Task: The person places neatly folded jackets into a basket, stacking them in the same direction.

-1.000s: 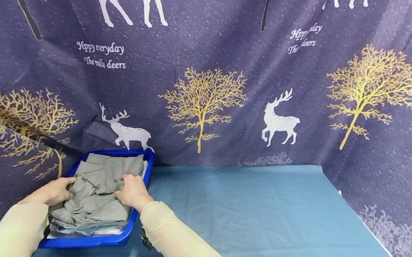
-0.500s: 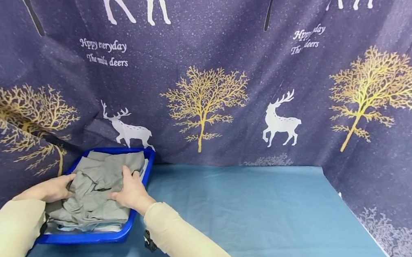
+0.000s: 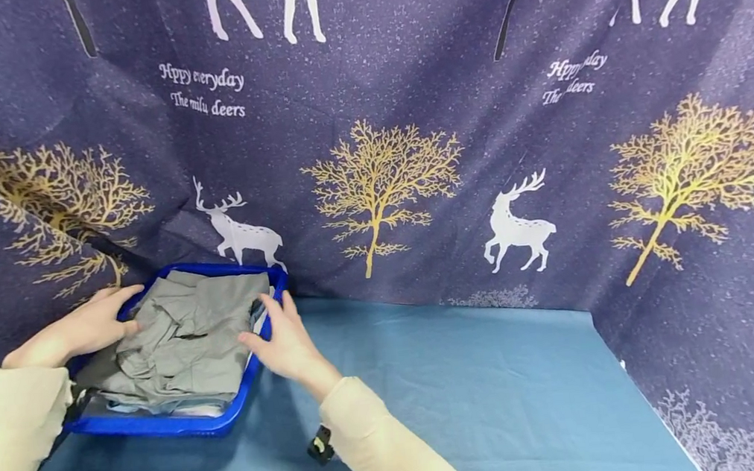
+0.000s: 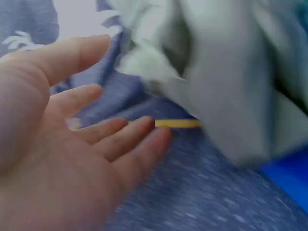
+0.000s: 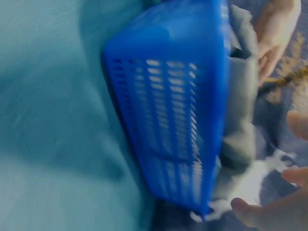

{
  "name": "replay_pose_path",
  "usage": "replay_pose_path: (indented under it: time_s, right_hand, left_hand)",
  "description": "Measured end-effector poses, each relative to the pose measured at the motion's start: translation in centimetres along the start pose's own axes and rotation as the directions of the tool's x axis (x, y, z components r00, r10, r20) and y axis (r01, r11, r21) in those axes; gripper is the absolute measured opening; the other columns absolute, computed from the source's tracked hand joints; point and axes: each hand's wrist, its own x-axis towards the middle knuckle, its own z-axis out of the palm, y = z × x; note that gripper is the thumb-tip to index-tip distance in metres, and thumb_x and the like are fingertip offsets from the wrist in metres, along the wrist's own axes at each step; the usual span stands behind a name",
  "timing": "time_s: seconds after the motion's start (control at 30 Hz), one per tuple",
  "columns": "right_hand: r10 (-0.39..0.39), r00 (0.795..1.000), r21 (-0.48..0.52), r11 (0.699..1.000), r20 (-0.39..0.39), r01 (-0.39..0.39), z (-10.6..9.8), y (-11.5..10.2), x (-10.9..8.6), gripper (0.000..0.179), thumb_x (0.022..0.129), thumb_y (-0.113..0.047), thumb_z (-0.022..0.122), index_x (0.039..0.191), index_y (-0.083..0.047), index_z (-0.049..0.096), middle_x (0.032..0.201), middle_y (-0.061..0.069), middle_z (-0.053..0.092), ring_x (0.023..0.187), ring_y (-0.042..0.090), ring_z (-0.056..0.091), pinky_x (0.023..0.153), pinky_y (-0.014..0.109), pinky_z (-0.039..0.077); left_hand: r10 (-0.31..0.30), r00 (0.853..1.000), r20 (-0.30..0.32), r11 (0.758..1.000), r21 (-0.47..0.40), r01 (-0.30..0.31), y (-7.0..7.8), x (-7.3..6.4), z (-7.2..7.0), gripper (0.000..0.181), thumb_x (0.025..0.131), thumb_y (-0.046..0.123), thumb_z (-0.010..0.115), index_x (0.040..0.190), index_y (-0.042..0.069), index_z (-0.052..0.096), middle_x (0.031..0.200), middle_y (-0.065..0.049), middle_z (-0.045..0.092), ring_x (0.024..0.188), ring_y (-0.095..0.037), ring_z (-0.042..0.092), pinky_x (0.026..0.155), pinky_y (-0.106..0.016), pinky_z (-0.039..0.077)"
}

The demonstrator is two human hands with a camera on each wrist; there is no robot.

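Observation:
A blue plastic basket (image 3: 158, 424) with slotted sides (image 5: 166, 106) holds a crumpled grey-green garment (image 3: 190, 334), lying on top of other folded cloth. My left hand (image 3: 89, 328) is over the basket's left rim; in the left wrist view its relaxed fingers (image 4: 134, 159) stand apart from the cloth, which is blurred. On the other side, my right hand (image 3: 288, 344) hovers at the right rim with fingers spread and nothing held. Its fingertips (image 5: 243, 209) show beside the basket in the right wrist view.
The basket stands at the left of a table with a blue-green cloth (image 3: 445, 394). Behind it hangs a dark purple curtain (image 3: 402, 61) printed with deer and golden trees. Light folded cloth (image 3: 200, 411) shows under the garment at the front.
My right hand has come off the garment and moved right to the basket's rim. My left hand has lifted away and spread its fingers. The garment lies somewhat flatter.

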Motion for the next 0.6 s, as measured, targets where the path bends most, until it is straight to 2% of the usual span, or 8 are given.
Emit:
replay_pose_path:
  time_s: [0.17, 0.23, 0.4, 0.6]
  right_hand:
    - [-0.053, 0.999, -0.004, 0.999, -0.002, 0.053, -4.2, 1.3, -1.9, 0.063, 0.098, -0.044, 0.054, 0.155, -0.028, 0.030, 0.163, 0.011, 0.005, 0.147, 0.029, 0.012, 0.113, 0.050, 0.024]
    - [-0.072, 0.997, -0.032, 0.997, -0.019, 0.072, -5.7, 2.0, -2.8, 0.064, 0.099, -0.045, 0.052, 0.155, -0.027, 0.029, 0.163, 0.011, 0.003, 0.148, 0.029, 0.008, 0.114, 0.051, 0.021]
    - [-0.100, 0.993, -0.173, 0.981, -0.060, 0.089, -9.5, 4.1, -4.8, 0.066, 0.100, -0.048, 0.047, 0.157, -0.023, 0.026, 0.162, 0.015, 0.001, 0.147, 0.032, 0.000, 0.114, 0.056, 0.012]
    - [-0.096, 0.988, -0.329, 0.943, -0.117, 0.052, -13.7, 7.1, -6.9, 0.065, 0.102, -0.047, 0.044, 0.157, -0.020, 0.024, 0.161, 0.019, -0.001, 0.147, 0.035, -0.005, 0.112, 0.062, 0.010]
  left_hand:
    - [0.025, 0.999, -0.034, 0.999, -0.036, -0.027, 3.5, 0.1, 0.2, 0.074, 0.096, 0.021, 0.060, 0.146, -0.015, 0.020, 0.142, -0.050, 0.005, 0.126, -0.068, 0.011, 0.094, -0.076, 0.021]
    - [0.060, 0.995, -0.074, 0.998, -0.032, -0.062, 5.1, 0.1, 0.7, 0.072, 0.097, 0.023, 0.059, 0.146, -0.014, 0.023, 0.143, -0.049, 0.006, 0.127, -0.067, 0.015, 0.096, -0.075, 0.023]
    - [0.158, 0.967, -0.199, 0.986, -0.028, -0.167, 9.2, -0.1, 2.5, 0.067, 0.099, 0.031, 0.058, 0.146, -0.009, 0.031, 0.148, -0.043, 0.013, 0.132, -0.061, 0.019, 0.101, -0.071, 0.022]
    - [0.183, 0.949, -0.256, 0.976, -0.071, -0.208, 14.4, -0.1, 4.3, 0.064, 0.103, 0.040, 0.047, 0.151, 0.000, 0.031, 0.155, -0.035, 0.010, 0.139, -0.054, 0.014, 0.106, -0.069, 0.017]
